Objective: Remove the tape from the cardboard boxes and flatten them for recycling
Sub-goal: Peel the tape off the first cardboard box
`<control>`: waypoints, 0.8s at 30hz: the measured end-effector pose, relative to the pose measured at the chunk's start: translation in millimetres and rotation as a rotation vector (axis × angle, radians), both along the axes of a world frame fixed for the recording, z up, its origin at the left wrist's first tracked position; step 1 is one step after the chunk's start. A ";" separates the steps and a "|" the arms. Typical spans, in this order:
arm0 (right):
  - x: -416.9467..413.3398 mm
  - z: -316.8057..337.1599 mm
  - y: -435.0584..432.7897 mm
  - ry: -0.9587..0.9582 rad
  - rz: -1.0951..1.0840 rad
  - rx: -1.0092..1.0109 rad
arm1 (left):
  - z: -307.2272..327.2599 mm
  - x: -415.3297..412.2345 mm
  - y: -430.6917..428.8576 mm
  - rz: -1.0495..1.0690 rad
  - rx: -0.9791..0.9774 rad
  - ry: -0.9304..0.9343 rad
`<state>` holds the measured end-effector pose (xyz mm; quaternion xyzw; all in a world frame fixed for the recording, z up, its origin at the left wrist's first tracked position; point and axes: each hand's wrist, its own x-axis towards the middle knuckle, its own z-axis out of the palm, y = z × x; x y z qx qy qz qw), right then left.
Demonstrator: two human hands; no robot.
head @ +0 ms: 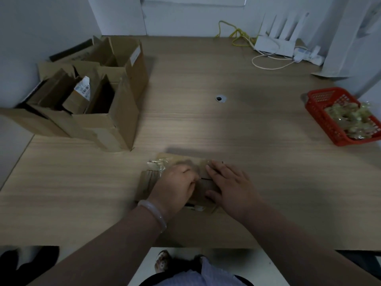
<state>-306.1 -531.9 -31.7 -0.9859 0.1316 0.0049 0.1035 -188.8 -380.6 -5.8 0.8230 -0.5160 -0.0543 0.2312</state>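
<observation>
Small flat brown cardboard box (181, 182), near edge of pale wooden tabletop (247, 141): left hand (175, 187) fingers curled pinching clear crinkled tape (157, 165), right hand (228, 187) pressed flat, fingers spread.

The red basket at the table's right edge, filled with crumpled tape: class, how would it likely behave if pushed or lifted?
The red basket is probably light: its walls are open plastic mesh and it holds only crumpled tape. Pushed, it would likely slide on the smooth table rather than tip, being low and wide. Some tape rises above the rim, so it may spill.
</observation>
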 end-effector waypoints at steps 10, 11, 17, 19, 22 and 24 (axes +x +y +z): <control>4.4 -7.0 1.6 0.005 0.162 0.080 | 2.7 12.1 0.9 0.079 0.041 0.300; 3.6 -8.1 2.2 0.004 0.160 0.074 | 0.8 9.8 -0.5 0.086 0.056 0.298; 3.4 -8.6 3.3 -0.005 0.138 0.084 | -3.7 6.6 -3.4 0.219 -0.033 0.240; 3.3 -8.8 2.5 -0.003 0.137 0.091 | -4.2 7.9 0.7 0.283 -0.094 0.261; 3.7 -8.3 2.3 -0.009 0.123 0.103 | -3.9 16.0 11.2 0.487 -0.214 0.359; 4.5 -7.7 3.1 -0.009 0.116 0.101 | -1.4 23.2 18.1 0.609 -0.314 0.399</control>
